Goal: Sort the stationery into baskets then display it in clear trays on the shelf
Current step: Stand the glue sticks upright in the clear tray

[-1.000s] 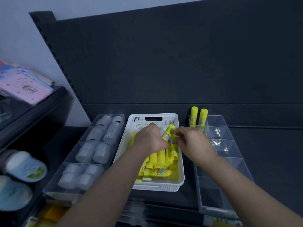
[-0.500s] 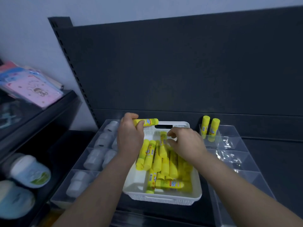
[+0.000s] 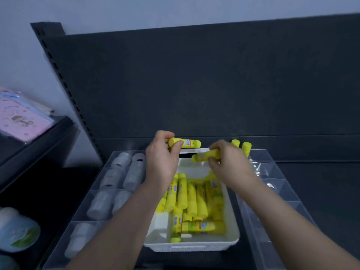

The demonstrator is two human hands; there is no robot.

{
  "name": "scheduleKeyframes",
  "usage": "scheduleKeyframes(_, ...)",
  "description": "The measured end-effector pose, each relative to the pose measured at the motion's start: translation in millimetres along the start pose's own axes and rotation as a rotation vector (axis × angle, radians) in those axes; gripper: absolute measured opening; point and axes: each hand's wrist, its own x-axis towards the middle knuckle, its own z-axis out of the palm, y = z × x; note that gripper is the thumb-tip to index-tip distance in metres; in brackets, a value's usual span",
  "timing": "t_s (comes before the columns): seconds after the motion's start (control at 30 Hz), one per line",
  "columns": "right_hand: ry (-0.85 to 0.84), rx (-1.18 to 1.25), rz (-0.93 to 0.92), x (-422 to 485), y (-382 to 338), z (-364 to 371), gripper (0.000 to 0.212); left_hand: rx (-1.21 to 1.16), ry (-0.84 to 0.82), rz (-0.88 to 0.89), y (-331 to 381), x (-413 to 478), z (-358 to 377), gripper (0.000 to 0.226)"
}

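A white basket (image 3: 191, 246) on the dark shelf holds several yellow glue sticks (image 3: 192, 203) lying loose. My left hand (image 3: 161, 162) grips one yellow glue stick (image 3: 188, 143) horizontally above the basket's far end. My right hand (image 3: 228, 164) pinches another yellow glue stick (image 3: 202, 156), also lifted above the basket. Two yellow glue sticks (image 3: 241, 146) stand upright in the far compartment of the clear tray (image 3: 272, 191) on the right, partly hidden by my right hand.
A clear divided tray (image 3: 101, 191) on the left holds several white tape-like rolls. A side shelf at far left carries pink notebooks (image 3: 21, 121) and round pale containers (image 3: 17, 230). The dark back panel (image 3: 194, 84) rises behind the trays.
My right hand has lifted a glue stick out of the basket. My left hand has stayed raised with its stick. The camera has shifted closer and slightly left.
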Motion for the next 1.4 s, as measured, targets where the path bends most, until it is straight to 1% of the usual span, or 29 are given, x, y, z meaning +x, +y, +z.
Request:
scheduleKeyframes(0.1,0.136,0.024,0.034,0,26,-32,0.030,-0.072,-0.067,0.004,26,-2,26,0.025)
scheduleKeyframes(0.27,0.215,0.068,0.123,-2,85,-77,0.027,-0.090,-0.204,0.062,63,-6,77,0.024)
scheduleKeyframes(0.4,0.219,-0.029,0.124,2,120,-95,0.033,0.102,-0.357,0.141,93,-6,120,0.027)
scheduleKeyframes(0.5,0.213,-0.076,0.141,7,138,-104,0.035,0.234,-0.430,0.222,108,-5,148,0.030)
scheduleKeyframes(0.6,0.186,-0.068,0.090,14,151,-109,0.038,0.336,-0.499,0.320,111,-1,175,0.031)
scheduleKeyframes(0.67,0.172,-0.065,0.038,19,158,-109,0.035,0.464,-0.564,0.392,110,3,190,0.030)
scheduleKeyframes(0.8,0.158,-0.071,0.008,31,168,-108,0.030,0.605,-0.641,0.434,100,2,205,0.026)
scheduleKeyframes(0.87,0.137,-0.057,-0.003,36,172,-105,0.030,0.623,-0.639,0.449,95,-3,207,0.026)
scheduleKeyframes(0.97,0.065,-0.032,-0.037,44,174,-97,0.030,0.585,-0.617,0.455,92,-3,205,0.028)
scheduleKeyframes(1.03,0.037,-0.057,-0.051,49,173,-91,0.030,0.550,-0.600,0.440,92,-1,199,0.024)
scheduleKeyframes(1.2,0.002,-0.122,-0.041,60,171,-76,0.031,0.482,-0.489,0.357,87,4,175,0.019)
scheduleKeyframes(1.4,-0.087,-0.176,-0.013,62,179,-55,0.032,0.399,-0.359,0.377,74,-5,153,0.012)
